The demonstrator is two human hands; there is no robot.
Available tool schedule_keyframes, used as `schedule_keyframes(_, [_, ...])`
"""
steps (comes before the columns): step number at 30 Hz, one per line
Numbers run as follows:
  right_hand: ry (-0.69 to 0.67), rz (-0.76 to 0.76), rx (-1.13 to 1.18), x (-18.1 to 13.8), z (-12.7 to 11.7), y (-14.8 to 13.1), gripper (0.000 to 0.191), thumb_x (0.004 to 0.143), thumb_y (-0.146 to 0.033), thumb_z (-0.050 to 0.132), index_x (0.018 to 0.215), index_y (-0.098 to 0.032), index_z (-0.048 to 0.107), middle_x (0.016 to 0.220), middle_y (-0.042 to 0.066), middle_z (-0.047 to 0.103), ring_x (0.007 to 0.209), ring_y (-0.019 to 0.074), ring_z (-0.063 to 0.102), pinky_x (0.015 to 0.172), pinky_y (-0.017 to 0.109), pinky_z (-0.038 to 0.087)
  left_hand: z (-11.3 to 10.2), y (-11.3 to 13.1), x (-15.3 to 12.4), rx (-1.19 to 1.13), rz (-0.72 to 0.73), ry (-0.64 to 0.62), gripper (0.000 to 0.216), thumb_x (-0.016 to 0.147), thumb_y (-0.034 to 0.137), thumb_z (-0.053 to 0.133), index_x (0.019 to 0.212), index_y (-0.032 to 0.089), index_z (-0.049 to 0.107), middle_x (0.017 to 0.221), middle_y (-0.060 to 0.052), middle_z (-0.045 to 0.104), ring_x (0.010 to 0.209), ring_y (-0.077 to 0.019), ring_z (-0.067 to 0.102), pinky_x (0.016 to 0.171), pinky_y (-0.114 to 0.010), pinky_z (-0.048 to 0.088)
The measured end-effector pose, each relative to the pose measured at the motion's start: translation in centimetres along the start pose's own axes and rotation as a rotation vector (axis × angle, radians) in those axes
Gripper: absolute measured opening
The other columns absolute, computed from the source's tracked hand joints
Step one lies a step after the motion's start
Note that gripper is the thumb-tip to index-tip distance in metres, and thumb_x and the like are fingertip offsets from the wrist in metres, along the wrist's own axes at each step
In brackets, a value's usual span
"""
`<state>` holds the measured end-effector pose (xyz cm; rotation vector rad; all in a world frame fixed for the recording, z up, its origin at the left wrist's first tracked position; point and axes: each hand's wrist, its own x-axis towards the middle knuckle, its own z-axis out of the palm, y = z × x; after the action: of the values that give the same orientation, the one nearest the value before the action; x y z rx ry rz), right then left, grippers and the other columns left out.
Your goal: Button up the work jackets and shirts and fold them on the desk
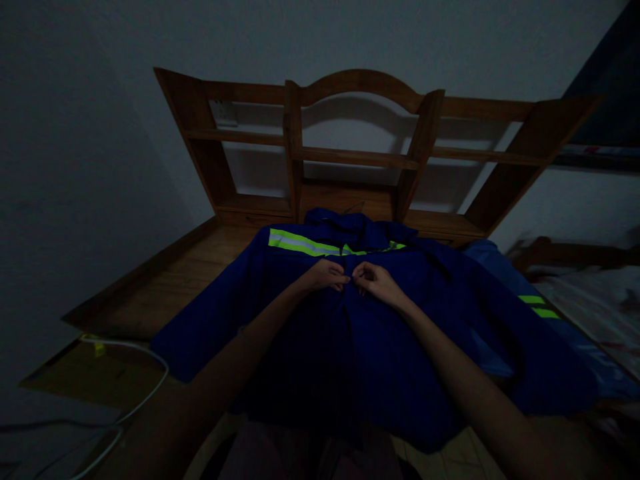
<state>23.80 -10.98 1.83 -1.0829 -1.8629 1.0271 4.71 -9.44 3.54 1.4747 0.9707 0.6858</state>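
Note:
A dark blue work jacket (320,340) with yellow-green reflective stripes lies spread flat on a bare wooden bed platform (175,280). My left hand (326,275) and my right hand (376,280) meet at the jacket's middle front, just below the chest stripe. Both hands have their fingers curled and pinch the fabric at the front opening. The room is dim, so what sits between the fingertips is too small to make out.
A wooden headboard with open shelves (360,153) stands against the grey wall behind the jacket. A white cable (145,387) trails over the floor at the lower left. Another bed with patterned bedding (590,307) lies to the right.

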Motion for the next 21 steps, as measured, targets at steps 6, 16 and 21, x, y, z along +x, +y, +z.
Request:
schedule_keyframes(6, [-0.077,0.104,0.168,0.28,-0.3,-0.42,0.014,0.072,-0.026,0.058,0.081,-0.016,0.056,0.059,-0.003,0.057,0.05,0.0103,0.056,0.051,0.022,0.047,-0.27,0.11,0.16,0.035,-0.055,-0.029,0.014,0.07,0.013,0.066,0.061,0.01,0.057,0.051,0.0,0.062,0.049,-0.009,0.06,0.056,-0.02,0.05])
schedule_keyframes(16, [-0.058,0.1,0.05,0.11,-0.35,-0.32,0.014,0.077,-0.029,0.054,0.08,-0.016,0.057,0.06,-0.001,0.059,0.052,0.0111,0.058,0.054,0.022,0.047,-0.23,0.26,0.19,0.059,-0.086,-0.02,0.021,0.073,0.028,0.067,0.065,0.011,0.058,0.052,0.0,0.062,0.051,-0.0094,0.06,0.06,-0.022,0.05])
schedule_keyframes(21, [-0.069,0.04,-0.047,-0.1,-0.37,-0.29,0.018,0.079,-0.034,0.055,0.081,-0.016,0.059,0.062,-0.001,0.06,0.054,0.0112,0.058,0.055,0.022,0.046,-0.22,0.6,-0.22,0.118,-0.07,-0.011,0.034,0.068,0.042,0.071,0.066,0.011,0.058,0.052,0.0,0.062,0.051,-0.0102,0.06,0.059,-0.023,0.049])
